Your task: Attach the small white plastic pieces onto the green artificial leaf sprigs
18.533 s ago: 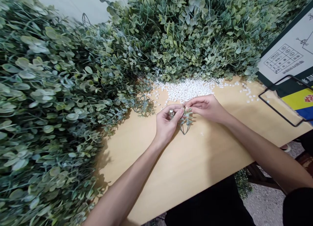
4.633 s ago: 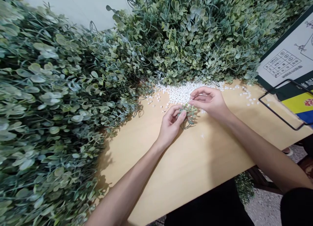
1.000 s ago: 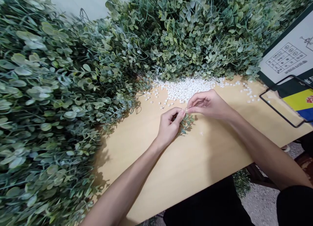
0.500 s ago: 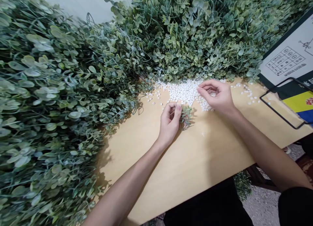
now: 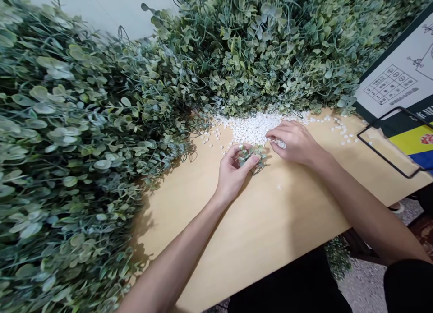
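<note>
A small green leafy sprig (image 5: 251, 156) is held in my left hand (image 5: 234, 171), between the thumb and curled fingers, just above the table. To its right, my right hand (image 5: 291, 140) is closed in a pinch at the edge of a spread of small white pieces (image 5: 252, 127). Whatever its fingertips hold is too small to make out. The two hands are close together but apart.
Dense piles of green foliage (image 5: 84, 146) line the left and back of the wooden table (image 5: 243, 241). At the right stand a printed box (image 5: 392, 85) and a black wire frame (image 5: 389, 157). More white pieces lie scattered near the box.
My right hand has moved slightly left and down, closer to the sprig. In my left hand, the sprig now shows between thumb and fingers, and the thumb has shifted right.
</note>
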`<action>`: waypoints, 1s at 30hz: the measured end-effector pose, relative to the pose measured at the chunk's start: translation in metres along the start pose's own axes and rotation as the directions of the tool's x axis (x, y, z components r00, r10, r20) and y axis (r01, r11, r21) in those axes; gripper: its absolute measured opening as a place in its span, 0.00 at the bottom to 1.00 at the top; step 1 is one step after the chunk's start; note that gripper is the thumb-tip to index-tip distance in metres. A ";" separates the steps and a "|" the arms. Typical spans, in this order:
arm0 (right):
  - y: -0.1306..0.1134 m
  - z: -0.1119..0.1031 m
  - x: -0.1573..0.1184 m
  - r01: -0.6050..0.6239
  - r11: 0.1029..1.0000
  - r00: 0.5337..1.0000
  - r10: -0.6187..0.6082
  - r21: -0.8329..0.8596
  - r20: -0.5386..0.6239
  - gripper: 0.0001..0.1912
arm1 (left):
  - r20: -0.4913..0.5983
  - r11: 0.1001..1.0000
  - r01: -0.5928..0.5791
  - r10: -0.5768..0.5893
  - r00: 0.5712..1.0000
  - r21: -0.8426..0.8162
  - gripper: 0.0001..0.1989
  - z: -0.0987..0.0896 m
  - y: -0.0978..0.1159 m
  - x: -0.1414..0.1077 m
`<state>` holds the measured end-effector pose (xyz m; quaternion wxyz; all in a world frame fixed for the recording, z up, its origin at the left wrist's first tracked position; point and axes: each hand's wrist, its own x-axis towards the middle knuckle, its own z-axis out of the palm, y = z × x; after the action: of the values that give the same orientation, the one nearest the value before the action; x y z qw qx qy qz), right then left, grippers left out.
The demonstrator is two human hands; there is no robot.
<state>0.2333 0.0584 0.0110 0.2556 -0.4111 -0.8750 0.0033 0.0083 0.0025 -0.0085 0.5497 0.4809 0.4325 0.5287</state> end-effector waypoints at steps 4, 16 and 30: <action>0.005 0.006 0.000 0.008 0.999 1.000 -0.007 0.032 -0.017 0.14 | -0.015 0.998 -0.010 0.009 1.000 -0.054 0.22 0.001 0.000 -0.001; -0.007 0.006 0.003 -0.054 0.911 0.962 0.157 0.409 -0.224 0.10 | -0.002 1.000 0.005 -0.005 1.000 -0.022 0.22 0.000 0.001 -0.001; -0.026 0.011 0.008 -0.186 0.311 0.943 0.322 0.932 0.081 0.20 | 0.008 0.993 0.035 -0.035 0.999 -0.114 0.18 -0.002 -0.005 0.000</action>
<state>0.2055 0.0493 0.0101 0.4909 -0.3251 -0.6246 0.5131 0.0073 0.0027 -0.0135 0.5866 0.4427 0.4084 0.5414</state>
